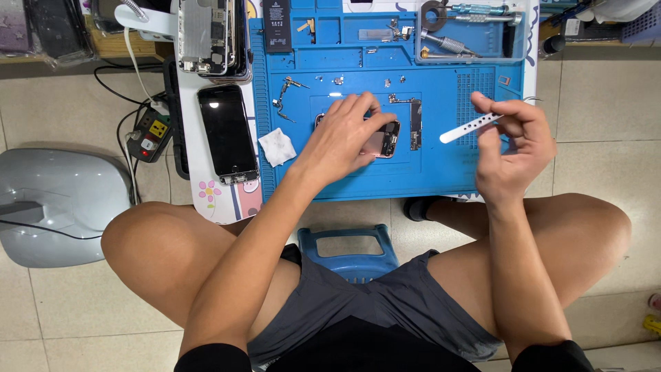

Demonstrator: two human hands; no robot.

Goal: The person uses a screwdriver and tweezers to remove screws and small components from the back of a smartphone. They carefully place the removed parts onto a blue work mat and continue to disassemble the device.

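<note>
You are working at a blue mat (441, 172) whose near edge is running just above your knees, with bare mat showing between your two hands. Your left hand (344, 138) is lying flat with the fingers spread over an opened phone body (384, 141) near the middle of the mat, pressing it down. Your right hand (513, 148) is hovering above the mat's right side, pinching a slim white tool (468, 127) between thumb and fingertips; the tool is pointing left toward the phone body without touching it. A narrow circuit board (415, 124) is lying just right of the phone body. A white cloth (277, 147) is sitting at the mat's left edge, beside a black phone screen (227, 131). A clear tray (513, 41) holding screwdrivers is occupying the far right corner. A blue stool (350, 249) is standing on the tiled floor between your legs.
</note>
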